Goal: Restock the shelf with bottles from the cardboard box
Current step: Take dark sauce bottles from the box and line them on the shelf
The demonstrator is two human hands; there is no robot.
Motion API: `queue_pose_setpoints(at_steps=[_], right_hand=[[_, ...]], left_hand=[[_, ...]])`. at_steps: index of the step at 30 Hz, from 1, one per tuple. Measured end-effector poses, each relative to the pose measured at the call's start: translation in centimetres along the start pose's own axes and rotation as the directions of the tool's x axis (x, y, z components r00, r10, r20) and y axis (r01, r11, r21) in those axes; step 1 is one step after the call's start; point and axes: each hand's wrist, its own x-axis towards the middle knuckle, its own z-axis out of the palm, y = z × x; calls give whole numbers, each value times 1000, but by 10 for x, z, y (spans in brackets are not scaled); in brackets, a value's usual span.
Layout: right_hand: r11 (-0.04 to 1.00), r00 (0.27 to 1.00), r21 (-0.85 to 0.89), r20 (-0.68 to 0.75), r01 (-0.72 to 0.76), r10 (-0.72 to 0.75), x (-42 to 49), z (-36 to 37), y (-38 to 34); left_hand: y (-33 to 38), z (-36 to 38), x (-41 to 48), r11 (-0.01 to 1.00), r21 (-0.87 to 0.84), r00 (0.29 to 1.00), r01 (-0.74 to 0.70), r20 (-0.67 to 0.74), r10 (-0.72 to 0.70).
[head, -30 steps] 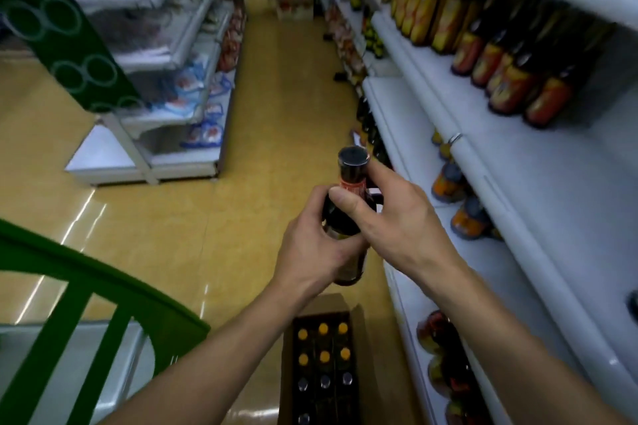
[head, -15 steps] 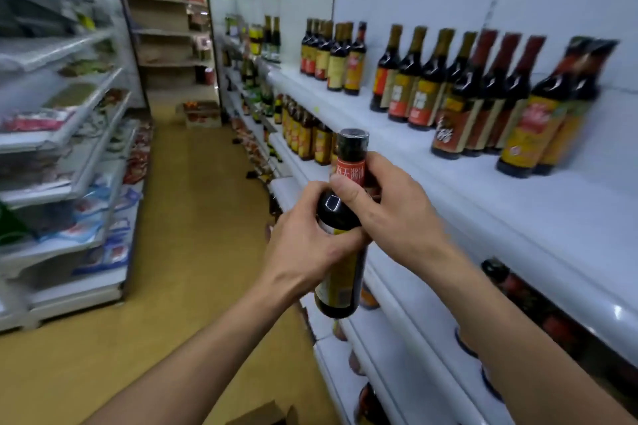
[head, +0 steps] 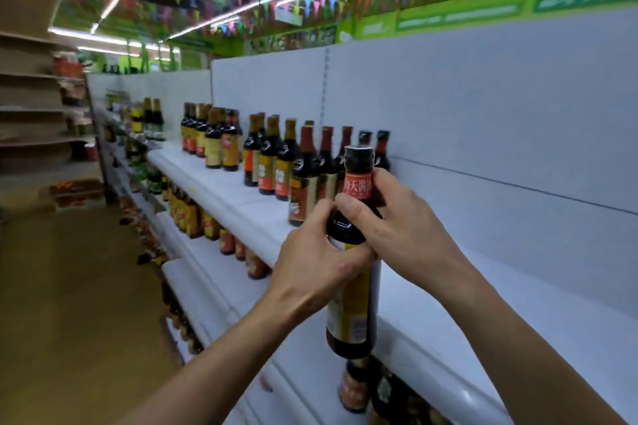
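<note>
I hold one dark sauce bottle (head: 352, 314) upright in front of the white top shelf (head: 483, 314). It has a red neck band and a yellow label. My left hand (head: 310, 269) wraps its shoulder and upper body. My right hand (head: 397, 228) grips the neck from the right. The bottle's base hangs just in front of the shelf's rounded front edge. A row of similar dark bottles (head: 303, 176) stands on that shelf, directly behind and left of the held one. The cardboard box is out of view.
The white back panel (head: 483, 107) rises behind the shelf, whose right part is bare. Lower shelves (head: 207, 272) hold more bottles and jars. The aisle floor (head: 69, 286) runs along the left, with another rack (head: 41, 134) beyond it.
My view has swung up from the floor and box to the top shelf. Both hands have kept the same hold and raised the bottle to the shelf's height.
</note>
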Motion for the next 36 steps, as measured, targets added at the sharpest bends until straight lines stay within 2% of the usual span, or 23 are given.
queue_pose_setpoints(at_steps=[9, 17, 27, 36], right_hand=[[981, 984, -129, -122, -146, 131, -15, -107, 69], [926, 936, -192, -208, -324, 285, -42, -170, 116], [833, 851, -249, -335, -493, 404, -58, -213, 148], [779, 781, -255, -457, -573, 425, -59, -220, 174]], left_hand=[[40, 126, 37, 990, -137, 985, -40, 158, 62], [64, 214, 47, 994, -108, 959, -10, 281, 41], [84, 281, 60, 996, -89, 912, -31, 404, 64], [90, 316, 83, 987, -11, 872, -158, 467, 145]])
